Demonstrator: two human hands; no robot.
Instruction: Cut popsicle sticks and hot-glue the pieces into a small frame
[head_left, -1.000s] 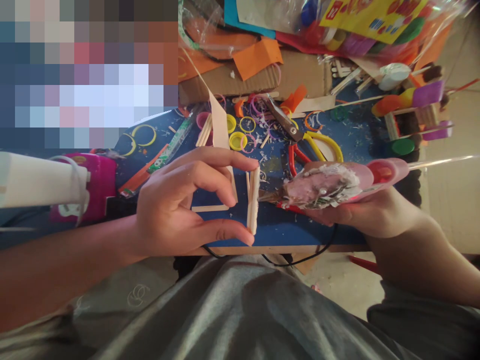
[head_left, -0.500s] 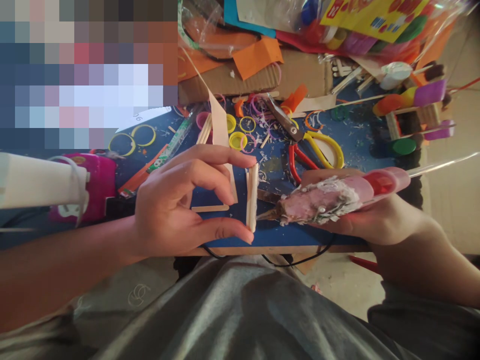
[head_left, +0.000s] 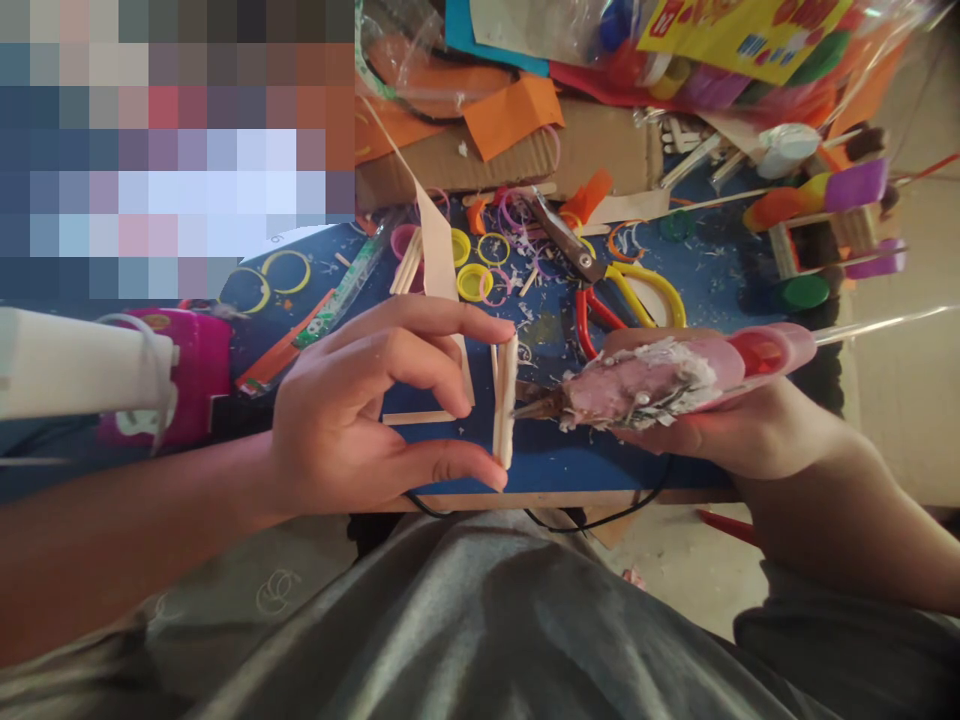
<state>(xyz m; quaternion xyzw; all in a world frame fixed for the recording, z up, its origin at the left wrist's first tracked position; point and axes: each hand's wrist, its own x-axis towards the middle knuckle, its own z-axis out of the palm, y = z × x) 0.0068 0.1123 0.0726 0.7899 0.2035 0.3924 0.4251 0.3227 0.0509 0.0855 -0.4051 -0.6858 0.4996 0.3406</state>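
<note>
Between thumb and index fingertips, my left hand (head_left: 360, 400) pinches a short stack of wooden craft sticks (head_left: 505, 405) by its two ends, edge-on. My right hand (head_left: 750, 430) is wrapped round a pink hot glue gun (head_left: 637, 385), whose body is crusted with hardened glue and scraps. The gun's nozzle (head_left: 536, 405) is at the right edge of the stack, at about mid-length; whether it touches I cannot tell. A clear glue stick (head_left: 885, 325) pokes out of the gun's rear. Below the left fingers a single craft stick (head_left: 420, 417) lies on the blue table (head_left: 435, 470).
Scissors (head_left: 592, 265) with red and yellow handles lie beyond the gun. Coloured rings, yellow caps (head_left: 474, 282) and paper shreds litter the table. A small stick-built model (head_left: 817, 245) stands at right, a magenta and white device (head_left: 180, 370) at left. A black cord (head_left: 600, 525) hangs at the front edge.
The glue gun's nozzle has moved up along the stack's edge, from near its lower end to about the middle. My left hand keeps its pinch, almost still.
</note>
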